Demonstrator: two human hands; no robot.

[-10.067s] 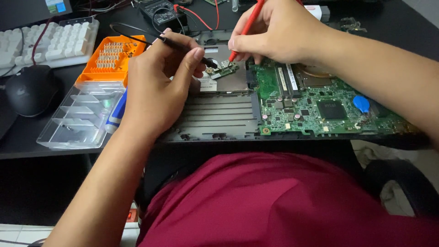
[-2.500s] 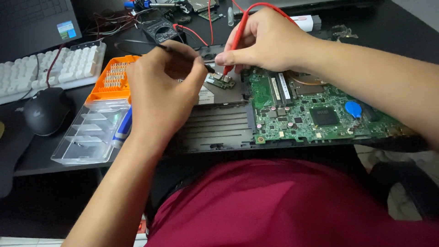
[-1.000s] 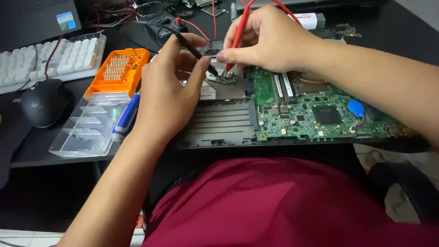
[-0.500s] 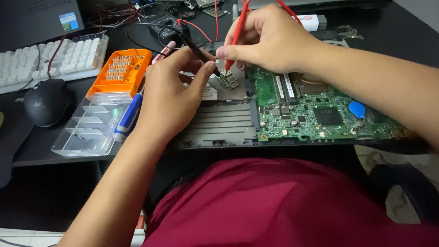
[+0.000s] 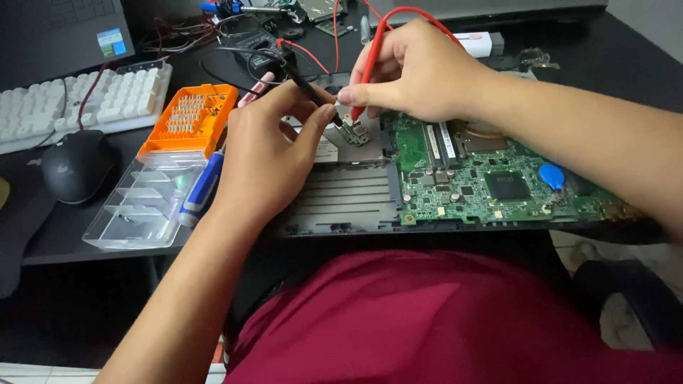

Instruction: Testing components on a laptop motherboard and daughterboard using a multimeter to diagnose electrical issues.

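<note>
My left hand [image 5: 267,153] pinches a black test probe [image 5: 302,82], its tip pointing down at a small green circuit board [image 5: 353,131]. In my right hand [image 5: 416,71] is a red test probe [image 5: 368,67], tip resting on the same small board. That board lies on an opened laptop chassis [image 5: 348,195], just left of the large green motherboard [image 5: 491,181]. Red and black leads run from the probes toward the back of the desk.
An orange screwdriver-bit case [image 5: 188,117] with a clear lid [image 5: 139,210] and a blue-handled screwdriver [image 5: 201,192] sits left of my left hand. Further left are a black mouse [image 5: 75,163], a white keyboard [image 5: 78,99] and a monitor [image 5: 60,32]. Cables clutter the back.
Both hands have stayed over the small board; the probe tips shifted slightly on it. The view moved a little, so the desk things sit further right and lower.
</note>
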